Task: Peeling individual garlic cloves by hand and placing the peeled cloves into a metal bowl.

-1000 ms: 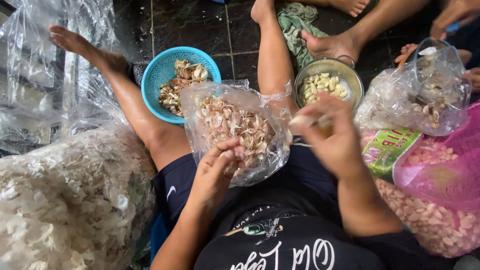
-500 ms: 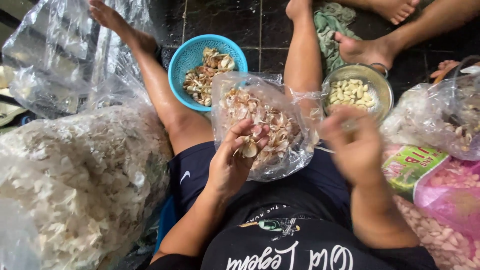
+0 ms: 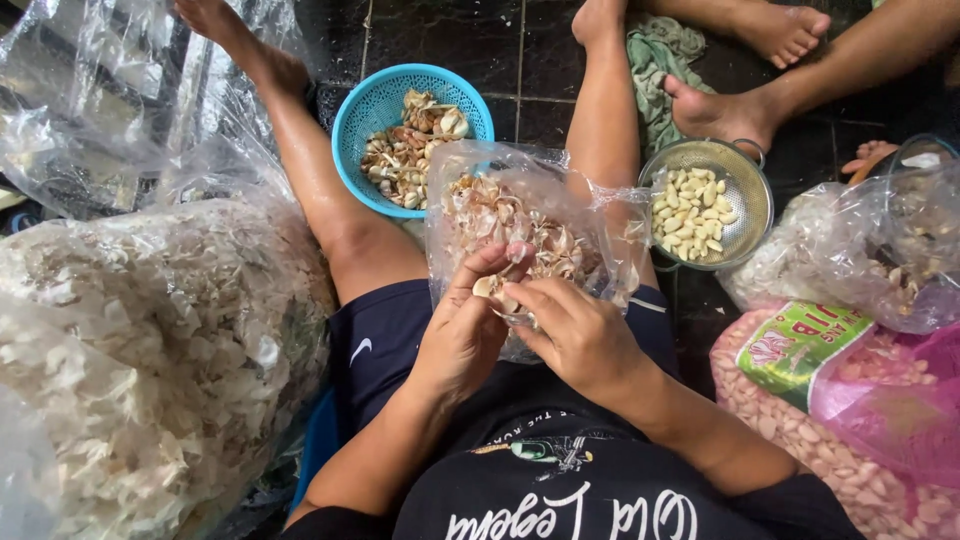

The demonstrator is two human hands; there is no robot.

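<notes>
Peeling step in hand: left hand (image 3: 462, 335) pinches a garlic clove (image 3: 486, 286) at its fingertips, right hand (image 3: 578, 335) closed against it at 3 o'clock, over the clear bag of skins (image 3: 540, 225) on the lap. Next move calls for stripping the skin; peeled cloves sit in the metal colander (image 3: 748, 195) at 2 o'clock, unpeeled ones in the blue basket (image 3: 365, 120) at 11.

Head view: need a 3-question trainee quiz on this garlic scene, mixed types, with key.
1. True or false: the left hand and right hand meet on one garlic clove over the clear bag in the lap.
2. Which container holds the peeled cloves? A) blue basket B) metal strainer C) pink bag
3. Fill in: the big bag of papery skins lies on the person's ____ side.

Key: 1 true; 2 B; 3 left.
</notes>
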